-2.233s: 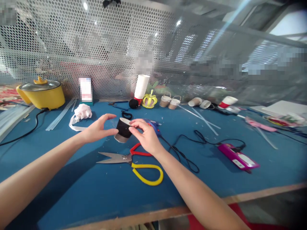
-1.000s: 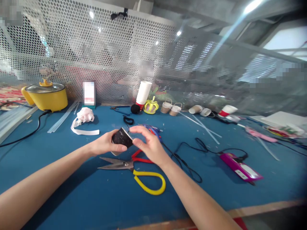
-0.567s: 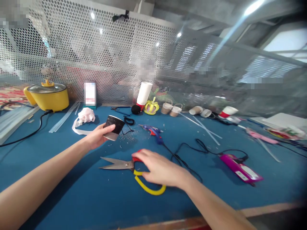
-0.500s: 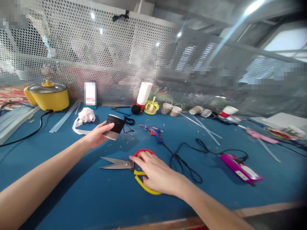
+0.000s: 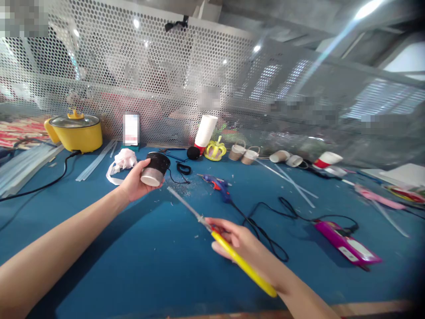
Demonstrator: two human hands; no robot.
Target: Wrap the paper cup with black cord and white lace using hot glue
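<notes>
A small paper cup (image 5: pixel 156 166), dark around its side with a pale bottom turned partly towards me, is gripped in my left hand (image 5: pixel 134 181) above the table. My right hand (image 5: pixel 234 237) is closed around a pair of scissors (image 5: pixel 187 204) with yellow and red handles. They are seen edge-on, blades pointing up and left towards the cup but apart from it. Black cord (image 5: pixel 183 169) lies on the table just right of the cup. A blue glue gun (image 5: pixel 217 186) rests beyond my right hand.
Behind stand a yellow pot (image 5: pixel 78 135), a phone (image 5: pixel 131 129), stacked white cups (image 5: pixel 206 130), a yellow crown-like piece (image 5: pixel 215 149) and small baskets (image 5: pixel 249 155). A purple power strip (image 5: pixel 348 246) and glue sticks (image 5: pixel 295 186) lie right. A perforated panel (image 5: pixel 149 79) bounds the back.
My right hand has lifted the scissors off the table and turned them edge-on, blades now angled up-left. The cup in my left hand has tilted, showing its bottom.
</notes>
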